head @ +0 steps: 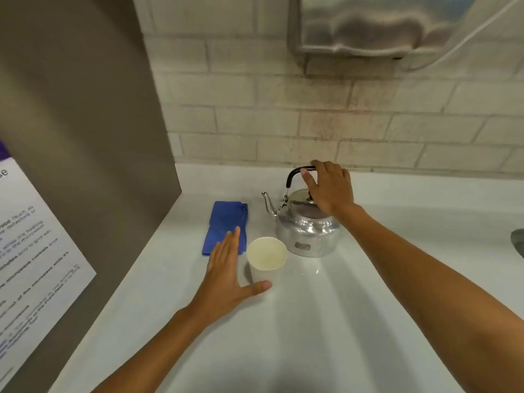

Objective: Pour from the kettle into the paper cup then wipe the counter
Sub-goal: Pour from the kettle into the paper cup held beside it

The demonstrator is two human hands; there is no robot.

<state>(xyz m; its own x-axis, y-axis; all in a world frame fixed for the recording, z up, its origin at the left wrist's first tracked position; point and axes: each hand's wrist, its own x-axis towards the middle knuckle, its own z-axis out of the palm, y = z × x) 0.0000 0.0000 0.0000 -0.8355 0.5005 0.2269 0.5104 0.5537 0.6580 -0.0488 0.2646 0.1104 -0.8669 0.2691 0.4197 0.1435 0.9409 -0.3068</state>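
Note:
A shiny metal kettle (307,231) stands on the white counter (326,321), its spout pointing left and its black handle upright. My right hand (330,188) is over the top of that handle, fingers curled around it. A white paper cup (266,255) stands upright just in front and to the left of the kettle, and it looks empty. My left hand (229,276) is open beside the cup, fingers spread, thumb reaching under the cup's near side. A folded blue cloth (224,222) lies flat behind my left hand.
A tall grey panel (93,137) with a printed notice (31,251) walls off the left side. A pale brick wall (283,114) runs along the back, with a steel dispenser (368,26) mounted high. A dark object (517,242) shows at the right edge.

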